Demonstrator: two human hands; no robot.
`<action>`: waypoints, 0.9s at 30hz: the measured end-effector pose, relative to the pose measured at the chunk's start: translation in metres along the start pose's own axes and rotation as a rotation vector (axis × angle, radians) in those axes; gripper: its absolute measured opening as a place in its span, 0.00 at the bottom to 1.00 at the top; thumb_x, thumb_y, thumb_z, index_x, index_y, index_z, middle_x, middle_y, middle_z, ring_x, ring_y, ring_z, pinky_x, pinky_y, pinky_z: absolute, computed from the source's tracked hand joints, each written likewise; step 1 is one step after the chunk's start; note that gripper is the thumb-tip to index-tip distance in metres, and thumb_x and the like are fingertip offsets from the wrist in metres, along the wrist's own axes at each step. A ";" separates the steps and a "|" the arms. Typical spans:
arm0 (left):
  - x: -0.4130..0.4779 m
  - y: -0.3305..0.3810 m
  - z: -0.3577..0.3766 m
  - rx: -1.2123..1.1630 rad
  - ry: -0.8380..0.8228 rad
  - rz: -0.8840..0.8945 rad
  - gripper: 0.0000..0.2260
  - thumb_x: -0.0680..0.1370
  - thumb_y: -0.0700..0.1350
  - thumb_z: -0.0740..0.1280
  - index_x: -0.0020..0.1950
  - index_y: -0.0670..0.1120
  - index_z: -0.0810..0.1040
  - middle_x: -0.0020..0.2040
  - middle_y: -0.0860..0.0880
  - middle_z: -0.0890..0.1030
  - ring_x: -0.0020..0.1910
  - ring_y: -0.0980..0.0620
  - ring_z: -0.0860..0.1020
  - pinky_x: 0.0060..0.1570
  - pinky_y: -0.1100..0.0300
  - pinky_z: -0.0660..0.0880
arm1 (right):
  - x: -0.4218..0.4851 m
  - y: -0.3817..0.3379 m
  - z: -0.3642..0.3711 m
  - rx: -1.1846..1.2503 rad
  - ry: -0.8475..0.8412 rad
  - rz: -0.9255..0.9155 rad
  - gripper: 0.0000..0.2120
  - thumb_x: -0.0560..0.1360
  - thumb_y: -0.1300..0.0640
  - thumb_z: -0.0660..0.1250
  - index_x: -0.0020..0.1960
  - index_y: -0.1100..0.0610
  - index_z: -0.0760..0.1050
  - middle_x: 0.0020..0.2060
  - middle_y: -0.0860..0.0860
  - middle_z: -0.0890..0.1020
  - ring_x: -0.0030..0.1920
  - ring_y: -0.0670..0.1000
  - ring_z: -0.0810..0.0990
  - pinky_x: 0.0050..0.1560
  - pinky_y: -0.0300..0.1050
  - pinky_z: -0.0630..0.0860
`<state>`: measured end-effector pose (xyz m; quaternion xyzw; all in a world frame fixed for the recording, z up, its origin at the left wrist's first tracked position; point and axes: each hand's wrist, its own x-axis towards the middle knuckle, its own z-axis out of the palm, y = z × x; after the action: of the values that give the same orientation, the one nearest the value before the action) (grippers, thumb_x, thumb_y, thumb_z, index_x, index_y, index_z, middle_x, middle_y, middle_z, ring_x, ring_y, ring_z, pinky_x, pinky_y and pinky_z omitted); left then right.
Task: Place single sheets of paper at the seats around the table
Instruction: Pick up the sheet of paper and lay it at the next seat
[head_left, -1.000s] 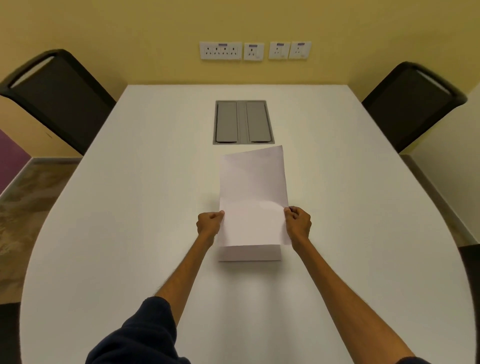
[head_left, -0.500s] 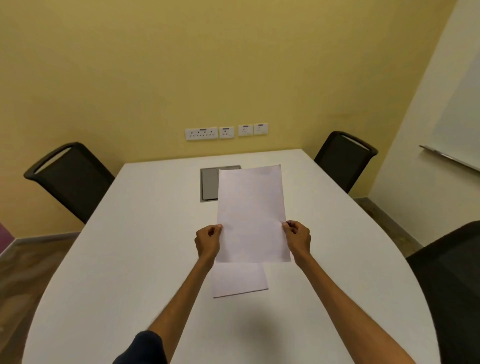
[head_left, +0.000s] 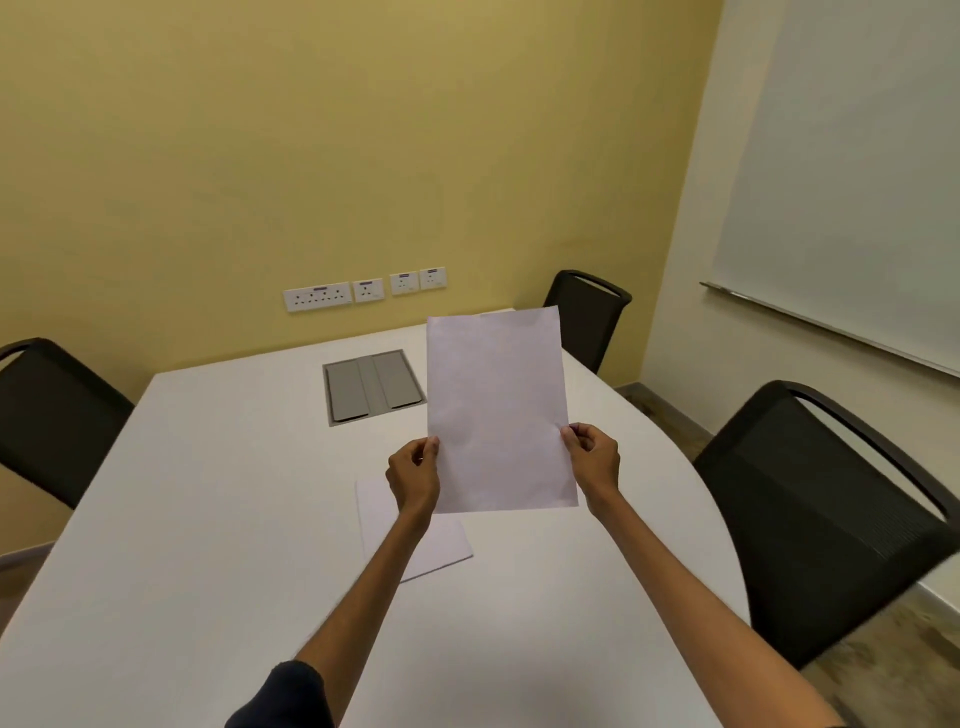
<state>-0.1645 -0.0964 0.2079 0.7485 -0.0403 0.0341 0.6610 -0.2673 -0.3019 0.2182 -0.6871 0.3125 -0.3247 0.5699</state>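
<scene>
I hold a single white sheet of paper upright in the air above the white table. My left hand pinches its left edge and my right hand pinches its right edge, both near the lower half. A stack of white paper lies flat on the table below, partly hidden by my left forearm and the lifted sheet.
Black chairs stand at the left, the far right and the near right of the table. A grey cable hatch is set in the tabletop. Wall sockets and a whiteboard are on the walls.
Both hands have lifted the sheet off the stack and carried it up and to the right. The view has risen and turned right, bringing the near right chair in.
</scene>
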 end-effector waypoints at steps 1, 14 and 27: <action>-0.007 0.004 0.005 -0.004 -0.009 0.011 0.10 0.80 0.46 0.66 0.49 0.40 0.83 0.45 0.47 0.83 0.44 0.49 0.79 0.44 0.59 0.72 | -0.002 -0.001 -0.011 -0.002 0.012 -0.003 0.10 0.77 0.56 0.68 0.54 0.62 0.79 0.50 0.56 0.83 0.50 0.56 0.81 0.56 0.51 0.79; -0.132 0.058 0.074 -0.005 -0.112 0.137 0.10 0.79 0.47 0.67 0.51 0.42 0.84 0.44 0.51 0.82 0.43 0.51 0.79 0.42 0.62 0.72 | -0.044 -0.008 -0.178 0.036 0.084 -0.042 0.10 0.78 0.56 0.67 0.55 0.61 0.79 0.49 0.55 0.82 0.51 0.56 0.81 0.57 0.52 0.79; -0.283 0.077 0.155 -0.052 -0.228 0.179 0.11 0.80 0.48 0.66 0.52 0.42 0.84 0.44 0.52 0.82 0.42 0.53 0.79 0.41 0.66 0.73 | -0.089 0.022 -0.351 0.077 0.198 -0.020 0.10 0.78 0.55 0.67 0.56 0.60 0.78 0.51 0.56 0.83 0.50 0.53 0.80 0.52 0.46 0.79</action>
<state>-0.4542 -0.2550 0.2354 0.7234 -0.1826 0.0065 0.6658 -0.6036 -0.4377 0.2377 -0.6324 0.3476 -0.4083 0.5590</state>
